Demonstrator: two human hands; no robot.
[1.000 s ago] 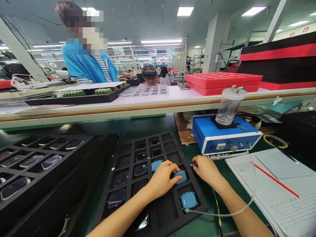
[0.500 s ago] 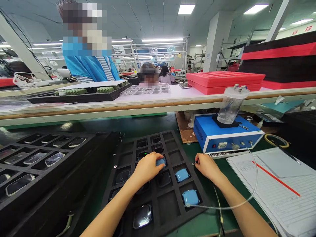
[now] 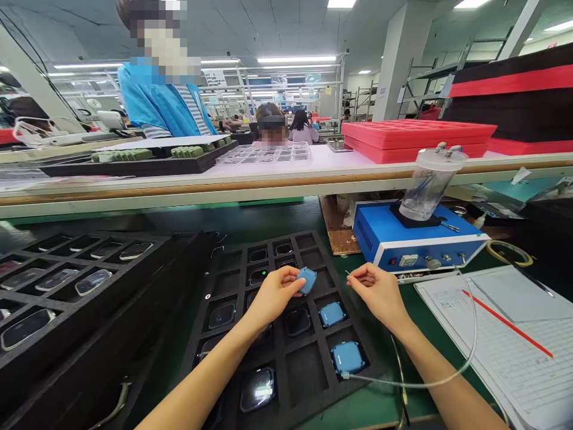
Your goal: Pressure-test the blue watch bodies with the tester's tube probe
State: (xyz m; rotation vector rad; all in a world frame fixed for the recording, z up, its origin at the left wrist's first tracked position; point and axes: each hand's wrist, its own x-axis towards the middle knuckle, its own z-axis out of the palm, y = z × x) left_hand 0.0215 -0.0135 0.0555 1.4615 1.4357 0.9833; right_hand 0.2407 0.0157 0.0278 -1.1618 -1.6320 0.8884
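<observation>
My left hand [image 3: 280,292] pinches a blue smartwatch case [image 3: 307,281] above the black foam tray [image 3: 308,370]. My right hand [image 3: 376,289] is closed just right of the tray, its fingertips pinching a thin, pin-like piece [image 3: 348,273] whose kind is too small to tell. Two more blue watch cases lie in the tray's right column: an upper case [image 3: 332,314] and a lower case [image 3: 348,357]. A pale tube or cable [image 3: 416,385] meets the lower one at its corner. Dark-screened watches, among them a glossy one [image 3: 258,389], sit in other compartments.
A blue box [image 3: 425,242] with knobs stands at the back right, a clear cylinder [image 3: 425,185] on top. Papers with a red stick [image 3: 505,322] lie at right. Another black tray [image 3: 58,334] of watches is at left. A shelf [image 3: 268,190] spans the back; a person in blue stands beyond.
My left hand has lifted the blue watch case out of the tray and tilted it. My right hand has risen slightly, and the thin piece now points toward the case.
</observation>
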